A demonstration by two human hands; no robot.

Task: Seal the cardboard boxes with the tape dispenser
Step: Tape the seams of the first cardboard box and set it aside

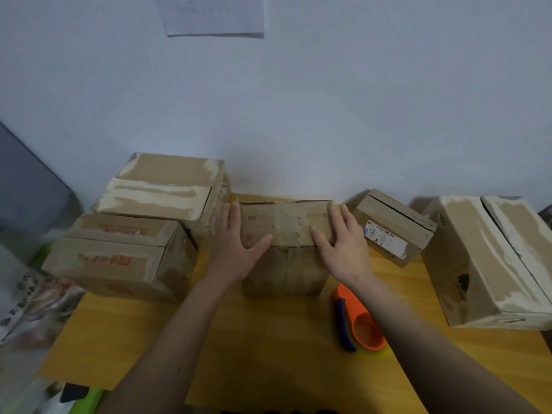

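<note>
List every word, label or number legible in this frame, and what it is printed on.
"CO", the end of a cut-off word: side of the large cardboard box on the right.
Red print on the two left cardboard boxes: blurred.
White barcode label on the small tilted box: too small.
Wall paper sheet: unreadable.

- Left hand (236,243) and right hand (343,243): fingers straight, pressing flat on the middle cardboard box (285,255).
- Tape dispenser (360,322): on the surface (268,354), beneath the right forearm.
- Other boxes: stacked pair (143,228) beside the left hand; two boxes (433,249) beyond the right hand.
</note>
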